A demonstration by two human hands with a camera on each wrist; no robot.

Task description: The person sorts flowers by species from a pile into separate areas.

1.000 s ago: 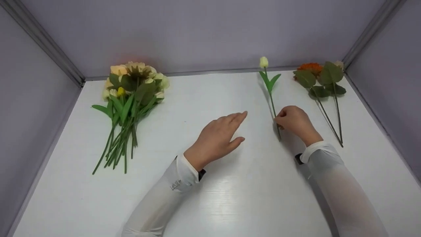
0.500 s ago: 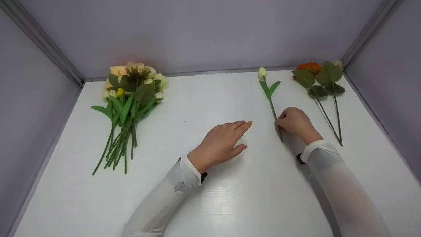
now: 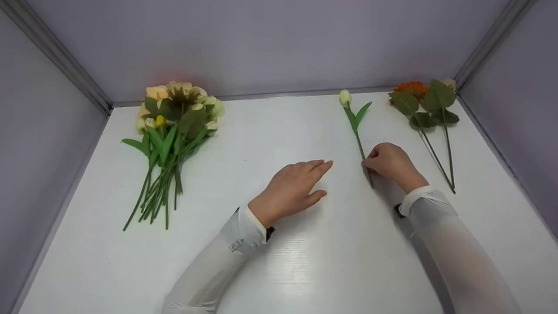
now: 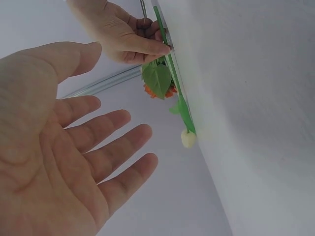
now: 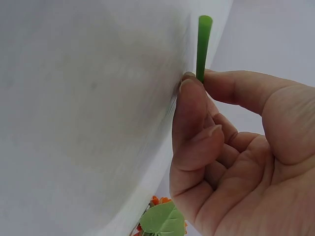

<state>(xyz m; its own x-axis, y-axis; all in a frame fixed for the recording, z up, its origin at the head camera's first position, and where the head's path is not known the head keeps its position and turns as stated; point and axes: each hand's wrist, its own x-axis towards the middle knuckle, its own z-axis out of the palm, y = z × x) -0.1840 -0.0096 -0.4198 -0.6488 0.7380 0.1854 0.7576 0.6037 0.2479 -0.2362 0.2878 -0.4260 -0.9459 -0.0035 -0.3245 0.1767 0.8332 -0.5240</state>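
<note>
A single pale yellow tulip (image 3: 345, 97) with two green leaves lies along the right half of the white table. My right hand (image 3: 389, 163) pinches its stem (image 5: 202, 49) low down between thumb and forefinger, right at the tabletop. In the right wrist view the cut stem end sticks out past the fingertips. My left hand (image 3: 291, 190) hovers over the middle of the table, fingers straight and thumb spread apart. Its palm (image 4: 44, 162) holds nothing in the left wrist view, where the tulip shows beyond the fingers.
To the left lies a large bunch of cream, peach and yellow flowers (image 3: 181, 115), their green stems pointing toward me. An orange flower (image 3: 412, 89) and a pale one (image 3: 449, 83) lie at the right. Grey walls (image 3: 279, 43) enclose the table's back and sides.
The tulip's head has come down and slightly left, toward the table, while my right hand stays nearly in place. My left hand has shifted slightly toward me and to the right.
</note>
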